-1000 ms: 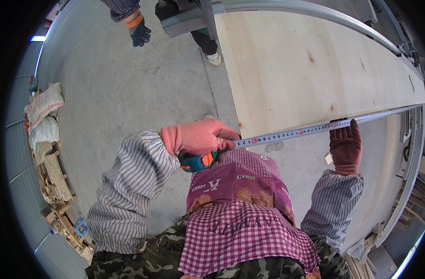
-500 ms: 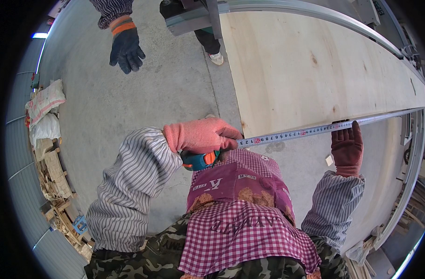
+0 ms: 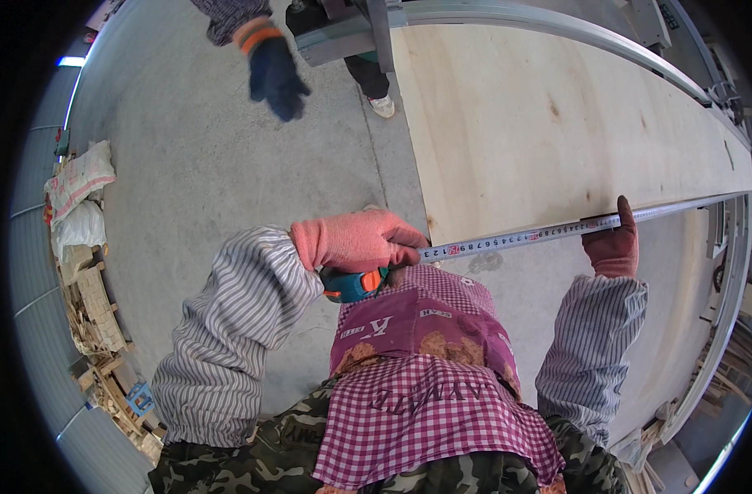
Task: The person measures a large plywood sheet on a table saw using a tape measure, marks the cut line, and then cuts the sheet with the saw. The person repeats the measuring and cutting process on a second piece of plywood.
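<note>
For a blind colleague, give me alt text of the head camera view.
A person stretches a tape measure along the near edge of a plywood sheet, left hand gripping its case, right hand pinning the blade. Another person's dark-gloved hand hangs above concrete floor.

left hand glove [image 3: 355, 239]: salmon pink knit
right hand glove [image 3: 613, 247]: dark maroon
tape measure case [image 3: 353, 285]: teal with orange accents
tape blade [image 3: 524, 239]: white, black and red marks
plywood sheet [image 3: 549, 123]: pale tan
sleeves [image 3: 228, 329]: grey-white stripes
apron [image 3: 434, 403]: magenta-white check
co-worker's glove [image 3: 275, 78]: navy, orange cuff
floor [image 3: 195, 181]: grey
</note>
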